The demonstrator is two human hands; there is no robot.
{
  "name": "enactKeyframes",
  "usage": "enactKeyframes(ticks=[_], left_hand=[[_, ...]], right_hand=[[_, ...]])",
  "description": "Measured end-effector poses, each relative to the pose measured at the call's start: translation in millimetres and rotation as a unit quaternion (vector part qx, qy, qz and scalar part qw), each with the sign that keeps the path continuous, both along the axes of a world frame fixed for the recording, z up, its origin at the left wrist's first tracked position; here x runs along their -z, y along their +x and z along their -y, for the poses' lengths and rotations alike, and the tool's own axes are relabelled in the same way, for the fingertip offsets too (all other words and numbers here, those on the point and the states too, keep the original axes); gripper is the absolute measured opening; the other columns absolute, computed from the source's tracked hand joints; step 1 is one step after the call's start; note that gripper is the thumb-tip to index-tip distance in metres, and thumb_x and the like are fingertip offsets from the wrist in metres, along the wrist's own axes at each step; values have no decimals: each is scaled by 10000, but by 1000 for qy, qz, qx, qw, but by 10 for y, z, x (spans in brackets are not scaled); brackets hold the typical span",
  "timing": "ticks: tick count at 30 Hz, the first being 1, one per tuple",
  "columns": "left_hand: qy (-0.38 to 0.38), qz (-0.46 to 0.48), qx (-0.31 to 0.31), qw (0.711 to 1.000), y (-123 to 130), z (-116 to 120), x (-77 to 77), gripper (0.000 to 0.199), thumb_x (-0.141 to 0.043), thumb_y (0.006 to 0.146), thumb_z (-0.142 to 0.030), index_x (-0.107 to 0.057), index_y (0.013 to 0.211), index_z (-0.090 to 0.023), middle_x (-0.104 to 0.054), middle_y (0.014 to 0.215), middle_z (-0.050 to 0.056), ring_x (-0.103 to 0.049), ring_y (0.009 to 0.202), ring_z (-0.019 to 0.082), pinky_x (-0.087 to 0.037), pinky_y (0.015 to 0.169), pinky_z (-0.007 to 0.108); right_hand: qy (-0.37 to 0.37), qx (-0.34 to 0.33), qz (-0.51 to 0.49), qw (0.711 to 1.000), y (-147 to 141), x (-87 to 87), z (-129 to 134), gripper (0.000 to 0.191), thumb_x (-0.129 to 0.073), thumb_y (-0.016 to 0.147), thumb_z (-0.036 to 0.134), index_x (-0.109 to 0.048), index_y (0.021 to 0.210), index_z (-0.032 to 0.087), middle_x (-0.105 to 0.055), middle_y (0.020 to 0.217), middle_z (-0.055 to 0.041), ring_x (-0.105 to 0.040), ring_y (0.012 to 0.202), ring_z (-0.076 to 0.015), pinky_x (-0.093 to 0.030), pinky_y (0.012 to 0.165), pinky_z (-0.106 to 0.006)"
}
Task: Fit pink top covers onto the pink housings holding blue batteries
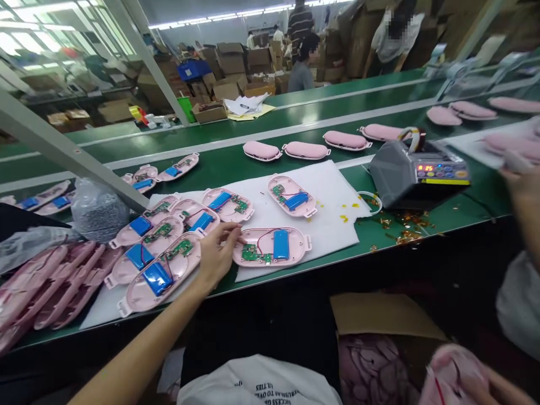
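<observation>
My left hand has its fingers curled at the left end of a pink plastic shell half, which lies open side up near the bench edge. Inside that shell sit a blue battery pack, a green circuit board and thin wires. At the bottom right, my right hand, partly cut off by the frame, holds a pink shell piece with a red wire. It is close to a cardboard box of pink parts. Several similar shells lie left of my left hand, and one lies behind.
White foam sheet covers part of the green bench. A grey machine with a lit display stands at right, amber tape scraps beside it. Stacked pink shells stand left. A co-worker's arm reaches in at far right.
</observation>
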State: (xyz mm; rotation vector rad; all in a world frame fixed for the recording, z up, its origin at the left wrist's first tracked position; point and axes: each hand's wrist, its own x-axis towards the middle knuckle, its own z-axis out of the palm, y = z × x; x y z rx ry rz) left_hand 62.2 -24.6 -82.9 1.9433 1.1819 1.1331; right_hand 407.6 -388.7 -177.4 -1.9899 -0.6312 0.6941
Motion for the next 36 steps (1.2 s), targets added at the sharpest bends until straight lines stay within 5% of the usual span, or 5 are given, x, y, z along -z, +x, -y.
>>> enactKeyframes(ticks=[6,12,16,21,36], left_hand=[[32,-16,48,998,-52,-101,98,167,-535,927,-309,-642,984,-194,-684,748,-8,-667,621,145,-508,677,269],[-15,76,61,995,-182,-90,90,169,-527,949,-338,-615,967,-195,-680,775,-4,-677,630,148,-522,643,270],[184,-9,115,976,-237,-60,48,141,-492,968,-236,-624,1007,-201,-691,1023,52,-660,947,183,-520,858,330],[341,-188,145,910,-179,-18,11,209,-441,955,-123,-645,953,-170,-674,940,101,-600,978,245,-501,809,384],[-26,149,83,985,-68,-72,32,159,-664,855,-248,-620,1002,-209,-650,1054,59,-663,913,190,-564,818,353]], right_hand=[[200,-176,-80,961,-766,-1076,-1963,417,-657,810,523,-661,1105,228,-695,1082,-56,-646,954,-227,-512,842,-318],[101,-442,248,856,-1283,-1543,-3372,222,-580,888,376,-676,871,177,-680,808,-26,-574,739,-169,-411,694,-273],[72,-552,331,761,-1409,-1661,-3526,237,-522,944,309,-701,1079,232,-721,1008,-42,-634,892,-181,-422,770,-272],[77,-529,412,738,-1609,-1665,-3569,289,-463,987,301,-690,1155,239,-715,1008,-53,-639,918,-189,-428,767,-277],[93,-498,439,742,-1713,-1695,-3591,301,-441,999,322,-698,1130,238,-707,945,-40,-628,885,-180,-389,712,-271]])
